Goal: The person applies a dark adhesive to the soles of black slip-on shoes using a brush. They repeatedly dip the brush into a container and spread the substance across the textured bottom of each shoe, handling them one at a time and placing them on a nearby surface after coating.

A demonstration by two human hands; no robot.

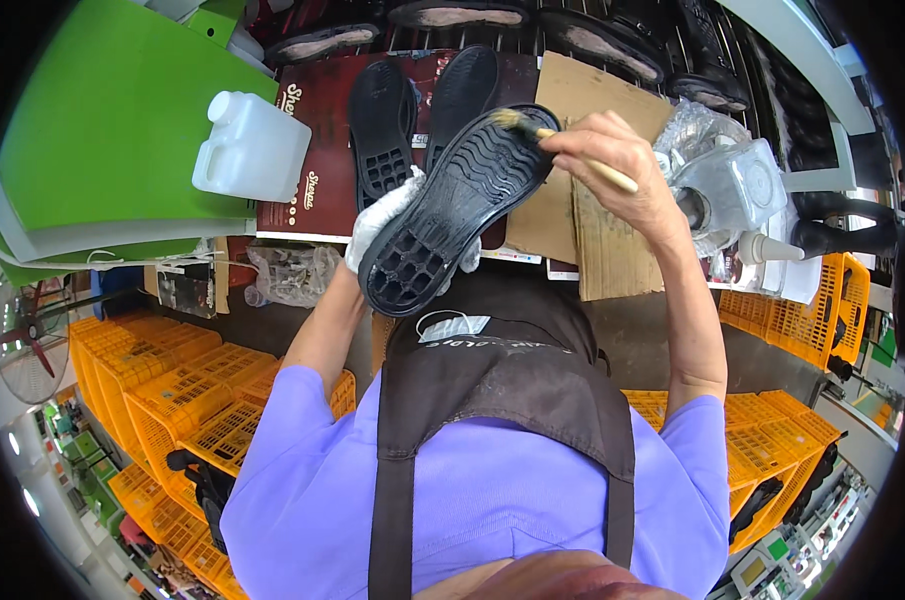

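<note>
A large green panel (122,130) with a pale edge is positioned at the upper left; a metal-rod rack (534,42) spans the top, adjoined by a pale frame (797,40) at the upper right. Orange plastic crates (177,400) are stacked on both sides, near a grey floor (772,362). A caged fan (34,345) and bright lights (30,502) occupy the left rim.

place: shoe workshop | shown by: black sole (462,185), brush (518,122), dark shoes (612,48) in a row, stacked orange crates (177,365)
</note>
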